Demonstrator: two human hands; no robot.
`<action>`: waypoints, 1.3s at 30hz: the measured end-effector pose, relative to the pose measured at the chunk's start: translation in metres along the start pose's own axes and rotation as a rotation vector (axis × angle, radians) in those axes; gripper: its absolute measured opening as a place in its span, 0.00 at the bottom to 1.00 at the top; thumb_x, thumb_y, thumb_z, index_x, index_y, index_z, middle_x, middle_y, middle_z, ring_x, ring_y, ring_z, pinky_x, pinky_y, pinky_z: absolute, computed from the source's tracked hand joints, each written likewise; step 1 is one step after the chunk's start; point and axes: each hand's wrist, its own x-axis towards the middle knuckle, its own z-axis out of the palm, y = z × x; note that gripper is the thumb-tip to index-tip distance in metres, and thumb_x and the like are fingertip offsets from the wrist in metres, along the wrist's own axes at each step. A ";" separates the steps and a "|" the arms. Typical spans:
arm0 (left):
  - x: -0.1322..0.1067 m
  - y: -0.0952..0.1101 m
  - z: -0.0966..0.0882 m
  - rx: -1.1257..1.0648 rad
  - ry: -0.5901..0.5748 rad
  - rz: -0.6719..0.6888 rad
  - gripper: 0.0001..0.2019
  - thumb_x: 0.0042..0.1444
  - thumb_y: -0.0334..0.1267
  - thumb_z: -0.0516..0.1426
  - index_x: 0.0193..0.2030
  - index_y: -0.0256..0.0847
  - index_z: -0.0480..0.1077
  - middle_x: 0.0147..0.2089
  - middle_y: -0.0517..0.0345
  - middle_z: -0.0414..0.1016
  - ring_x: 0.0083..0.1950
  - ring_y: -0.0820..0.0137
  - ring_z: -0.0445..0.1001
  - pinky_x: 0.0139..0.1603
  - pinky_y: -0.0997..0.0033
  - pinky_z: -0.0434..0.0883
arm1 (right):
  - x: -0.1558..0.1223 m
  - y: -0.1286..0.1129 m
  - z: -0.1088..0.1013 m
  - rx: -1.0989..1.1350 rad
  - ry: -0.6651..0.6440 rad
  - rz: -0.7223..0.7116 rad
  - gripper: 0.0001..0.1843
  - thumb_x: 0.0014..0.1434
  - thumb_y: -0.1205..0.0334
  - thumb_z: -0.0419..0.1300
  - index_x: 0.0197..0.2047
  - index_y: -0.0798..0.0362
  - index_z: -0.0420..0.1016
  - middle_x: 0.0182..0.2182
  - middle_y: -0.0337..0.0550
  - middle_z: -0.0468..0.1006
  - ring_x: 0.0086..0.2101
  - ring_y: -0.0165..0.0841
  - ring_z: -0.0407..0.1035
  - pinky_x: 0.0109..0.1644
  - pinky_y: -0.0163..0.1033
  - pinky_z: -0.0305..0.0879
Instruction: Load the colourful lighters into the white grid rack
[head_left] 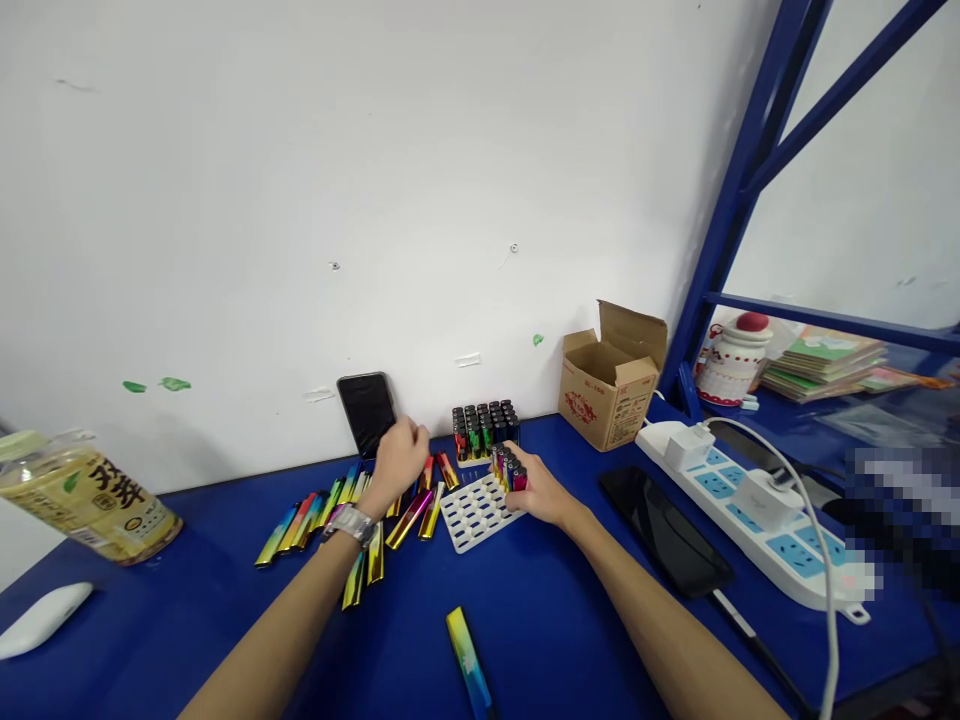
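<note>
My left hand (403,455) reaches over a loose spread of shiny, multicoloured flat cases (411,517). Its fingers are curled closed, and what they hold, if anything, is hidden. My right hand (541,490) grips the side of a short row of small, shiny, black-topped cylinders (507,464) at the far right edge of a white perforated tray (474,513). The tray's other visible holes hold nothing. Just behind it, a dense block of similar black-topped cylinders (486,425) stands upright. One yellow-and-blue case (468,655) lies apart at the front.
A phone (366,408) leans against the wall. An open cardboard box (609,395) stands at the back right. On the right lie a black phone (664,530) and a white power strip (757,510) with cables. A drink bottle (90,500) and white mouse (46,618) are left.
</note>
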 end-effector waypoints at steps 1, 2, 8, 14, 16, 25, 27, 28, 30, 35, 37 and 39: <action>0.004 -0.006 -0.008 -0.018 0.028 -0.025 0.08 0.58 0.38 0.47 0.29 0.42 0.62 0.29 0.51 0.74 0.34 0.62 0.74 0.33 0.68 0.62 | 0.000 0.001 0.001 -0.004 0.007 0.007 0.35 0.37 0.71 0.61 0.53 0.51 0.68 0.34 0.39 0.72 0.35 0.36 0.67 0.40 0.40 0.65; 0.008 -0.012 -0.015 -0.038 0.052 -0.051 0.08 0.58 0.38 0.46 0.29 0.43 0.61 0.28 0.53 0.73 0.33 0.62 0.73 0.33 0.68 0.62 | 0.000 0.002 0.001 -0.008 0.010 0.013 0.36 0.37 0.71 0.61 0.53 0.51 0.67 0.35 0.39 0.72 0.36 0.37 0.67 0.41 0.41 0.65; 0.019 -0.030 -0.041 -0.171 0.132 -0.109 0.09 0.59 0.40 0.45 0.32 0.43 0.60 0.25 0.59 0.72 0.30 0.66 0.73 0.35 0.68 0.66 | -0.001 -0.002 0.001 -0.004 -0.015 -0.006 0.35 0.38 0.72 0.61 0.54 0.51 0.66 0.38 0.41 0.73 0.34 0.36 0.67 0.38 0.39 0.64; -0.049 0.010 -0.027 -0.163 -0.207 0.408 0.15 0.63 0.43 0.45 0.32 0.40 0.67 0.31 0.56 0.75 0.35 0.67 0.74 0.38 0.65 0.70 | -0.001 -0.013 0.006 0.097 -0.036 -0.172 0.29 0.41 0.71 0.58 0.49 0.50 0.63 0.42 0.41 0.73 0.27 0.28 0.63 0.32 0.34 0.60; -0.077 0.022 -0.013 -0.037 -0.226 0.634 0.15 0.63 0.45 0.47 0.42 0.39 0.70 0.44 0.49 0.77 0.49 0.61 0.73 0.51 0.59 0.69 | 0.000 -0.012 0.012 0.115 0.011 -0.207 0.21 0.42 0.70 0.58 0.43 0.51 0.64 0.39 0.41 0.73 0.28 0.29 0.63 0.33 0.35 0.60; -0.110 0.027 0.040 0.255 -0.160 0.835 0.22 0.66 0.38 0.43 0.61 0.27 0.63 0.62 0.34 0.66 0.67 0.54 0.60 0.63 0.56 0.59 | 0.007 -0.027 0.010 0.443 0.257 -0.325 0.14 0.40 0.71 0.57 0.33 0.51 0.65 0.26 0.35 0.68 0.28 0.30 0.64 0.42 0.41 0.66; -0.110 0.027 0.039 0.243 -0.171 0.837 0.22 0.66 0.38 0.43 0.60 0.28 0.63 0.62 0.34 0.65 0.67 0.54 0.58 0.64 0.55 0.59 | 0.007 -0.036 -0.002 0.605 0.334 -0.337 0.16 0.40 0.70 0.57 0.35 0.50 0.64 0.27 0.35 0.67 0.29 0.30 0.65 0.42 0.42 0.66; -0.109 0.028 0.037 0.236 -0.183 0.837 0.22 0.66 0.38 0.43 0.60 0.28 0.63 0.63 0.33 0.65 0.68 0.54 0.58 0.64 0.55 0.58 | 0.006 -0.040 -0.009 0.630 0.344 -0.336 0.16 0.39 0.70 0.57 0.35 0.50 0.64 0.27 0.35 0.67 0.29 0.30 0.65 0.42 0.42 0.66; -0.110 0.031 0.033 0.228 -0.218 0.834 0.22 0.66 0.37 0.42 0.60 0.27 0.63 0.62 0.33 0.65 0.68 0.53 0.58 0.64 0.54 0.58 | 0.004 -0.047 -0.020 0.555 0.334 -0.330 0.17 0.38 0.70 0.56 0.35 0.50 0.64 0.26 0.34 0.67 0.28 0.30 0.65 0.38 0.40 0.66; -0.115 0.053 0.030 0.151 -0.288 0.893 0.22 0.65 0.38 0.43 0.60 0.27 0.63 0.61 0.34 0.67 0.65 0.54 0.63 0.63 0.58 0.61 | 0.006 -0.069 -0.015 -0.077 0.012 -0.287 0.19 0.39 0.72 0.53 0.39 0.52 0.65 0.27 0.37 0.69 0.27 0.31 0.63 0.32 0.36 0.62; -0.119 0.065 0.034 0.093 -0.304 0.893 0.21 0.65 0.39 0.44 0.60 0.29 0.63 0.57 0.38 0.71 0.61 0.57 0.67 0.61 0.59 0.64 | 0.012 -0.080 0.004 -0.400 -0.170 -0.262 0.21 0.40 0.73 0.53 0.41 0.53 0.66 0.27 0.39 0.71 0.26 0.31 0.63 0.30 0.36 0.60; -0.124 0.074 0.035 0.046 -0.316 0.906 0.20 0.65 0.40 0.45 0.57 0.32 0.66 0.54 0.41 0.73 0.58 0.58 0.70 0.58 0.58 0.66 | 0.018 -0.088 0.028 -0.679 -0.304 -0.235 0.23 0.42 0.72 0.54 0.45 0.55 0.67 0.28 0.42 0.72 0.26 0.33 0.65 0.28 0.36 0.57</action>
